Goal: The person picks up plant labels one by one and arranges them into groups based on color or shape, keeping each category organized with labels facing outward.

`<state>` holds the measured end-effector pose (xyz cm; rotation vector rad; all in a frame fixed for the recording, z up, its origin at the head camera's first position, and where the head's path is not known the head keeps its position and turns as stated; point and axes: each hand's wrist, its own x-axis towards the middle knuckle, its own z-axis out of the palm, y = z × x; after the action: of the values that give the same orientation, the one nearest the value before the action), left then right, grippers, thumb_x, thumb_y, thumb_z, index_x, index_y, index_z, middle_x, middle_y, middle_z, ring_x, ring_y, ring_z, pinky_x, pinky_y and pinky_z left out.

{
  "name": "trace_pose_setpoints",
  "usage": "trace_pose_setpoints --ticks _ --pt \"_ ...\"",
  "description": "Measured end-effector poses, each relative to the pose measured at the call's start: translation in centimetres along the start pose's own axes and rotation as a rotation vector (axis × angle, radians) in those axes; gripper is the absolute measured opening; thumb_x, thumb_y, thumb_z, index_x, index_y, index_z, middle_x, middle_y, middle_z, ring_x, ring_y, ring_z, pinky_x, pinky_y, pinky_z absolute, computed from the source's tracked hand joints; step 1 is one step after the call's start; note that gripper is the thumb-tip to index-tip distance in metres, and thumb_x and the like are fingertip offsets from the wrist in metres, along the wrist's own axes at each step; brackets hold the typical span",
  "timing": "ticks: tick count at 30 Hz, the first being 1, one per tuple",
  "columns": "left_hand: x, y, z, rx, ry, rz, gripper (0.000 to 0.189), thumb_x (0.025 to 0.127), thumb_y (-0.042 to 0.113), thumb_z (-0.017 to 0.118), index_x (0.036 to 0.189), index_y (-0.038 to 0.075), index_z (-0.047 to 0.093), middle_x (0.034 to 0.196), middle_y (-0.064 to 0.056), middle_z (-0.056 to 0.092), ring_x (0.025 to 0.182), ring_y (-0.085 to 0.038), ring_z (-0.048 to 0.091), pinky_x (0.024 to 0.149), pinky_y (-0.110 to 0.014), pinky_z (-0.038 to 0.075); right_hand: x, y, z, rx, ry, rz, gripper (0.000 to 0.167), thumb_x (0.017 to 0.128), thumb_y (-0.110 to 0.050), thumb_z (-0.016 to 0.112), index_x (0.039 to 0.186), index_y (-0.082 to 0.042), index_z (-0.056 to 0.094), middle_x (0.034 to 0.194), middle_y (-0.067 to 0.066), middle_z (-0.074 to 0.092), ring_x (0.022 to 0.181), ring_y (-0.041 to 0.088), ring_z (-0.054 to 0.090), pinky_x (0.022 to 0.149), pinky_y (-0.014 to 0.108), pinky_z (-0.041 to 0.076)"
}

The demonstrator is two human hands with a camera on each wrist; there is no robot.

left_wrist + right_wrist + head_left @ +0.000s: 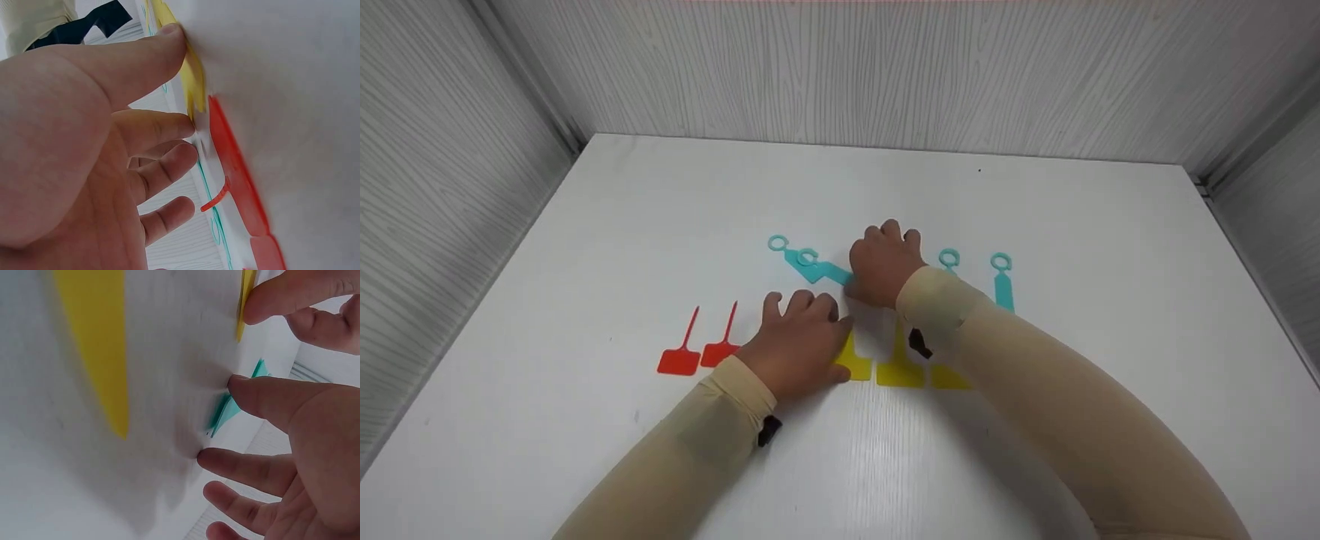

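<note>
My left hand [802, 349] rests over the leftmost yellow tag [856, 367], its thumb and index finger touching it. In the left wrist view that yellow tag [194, 79] lies under the thumb, with the other fingers spread. Farther up the table, my right hand [889, 262] touches a flat turquoise tag [835, 274] with a ring end. The right wrist view has the thumb at this turquoise tag [225, 415] and the fingers apart, fingertips low to the table. A second turquoise tag [802, 266] overlaps it on the left. My right hand and forearm partly hide other tags.
Two red tags [679, 361] with thin spikes lie left of my left hand. Two more yellow tags [900, 373] stand in a row to the right. Beyond my right wrist lie turquoise ring tags [1004, 289]. Wood-grain panels [840, 75] border the white table [585, 450].
</note>
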<state>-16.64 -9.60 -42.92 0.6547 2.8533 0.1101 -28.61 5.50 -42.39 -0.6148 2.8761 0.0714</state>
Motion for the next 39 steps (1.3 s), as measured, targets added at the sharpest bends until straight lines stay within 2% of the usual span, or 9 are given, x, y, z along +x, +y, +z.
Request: trace_pose_setpoints --ticks 10,19,25,29,35,39 --pt "0.0 0.0 0.0 0.002 -0.010 -0.001 0.077 0.092 0.055 0.088 0.157 0.018 0.065 0.142 -0.008 0.059 0.139 -0.032 0.046 0.113 -0.067 0.035 -0.2 -0.5 0.3 -0.048 0.028 -0.017 0.039 0.104 -0.036 0.072 0.127 -0.005 0.078 0.118 0.015 0.068 0.120 0.037 0.050 0.113 0.064 0.041" --pt "0.0 0.2 0.1 0.015 0.005 -0.001 0.078 0.093 0.055 0.087 0.158 0.020 0.064 0.143 -0.007 0.060 0.138 -0.032 0.047 0.112 -0.066 0.037 -1.6 1.0 -0.7 -0.040 0.058 0.030 0.041 0.101 -0.043 0.076 0.118 -0.005 0.078 0.117 0.015 0.068 0.121 0.037 0.050 0.113 0.064 0.040" --pt "0.0 0.2 0.0 0.018 0.007 -0.015 0.077 0.092 0.054 0.088 0.158 0.021 0.065 0.141 -0.007 0.060 0.137 -0.031 0.047 0.113 -0.066 0.035 -3.0 2.1 -1.4 -0.043 0.007 0.084 0.036 0.101 -0.040 0.072 0.110 -0.004 0.073 0.104 0.014 0.063 0.119 0.041 0.049 0.110 0.069 0.037" --pt "0.0 0.3 0.0 0.022 0.013 -0.020 0.078 0.092 0.053 0.088 0.158 0.020 0.064 0.141 -0.007 0.060 0.137 -0.032 0.047 0.114 -0.067 0.035 -3.8 2.5 -1.5 -0.054 -0.020 0.098 0.038 0.101 -0.040 0.073 0.112 -0.004 0.074 0.100 0.014 0.063 0.118 0.041 0.049 0.109 0.070 0.037" --pt "0.0 0.2 0.0 0.024 0.015 -0.013 0.077 0.093 0.053 0.088 0.158 0.020 0.065 0.140 -0.007 0.061 0.137 -0.032 0.047 0.114 -0.067 0.035 -4.6 2.3 -0.7 -0.042 -0.081 0.110 0.038 0.098 -0.038 0.075 0.119 -0.006 0.078 0.106 0.014 0.068 0.119 0.040 0.049 0.113 0.071 0.036" --pt "0.2 0.2 -0.1 0.024 0.015 -0.007 0.076 0.093 0.053 0.087 0.158 0.020 0.064 0.140 -0.007 0.061 0.138 -0.031 0.047 0.114 -0.067 0.035 -5.0 2.2 -0.5 -0.046 -0.093 0.112 0.041 0.099 -0.040 0.076 0.123 -0.007 0.080 0.113 0.016 0.072 0.122 0.041 0.050 0.116 0.073 0.035"
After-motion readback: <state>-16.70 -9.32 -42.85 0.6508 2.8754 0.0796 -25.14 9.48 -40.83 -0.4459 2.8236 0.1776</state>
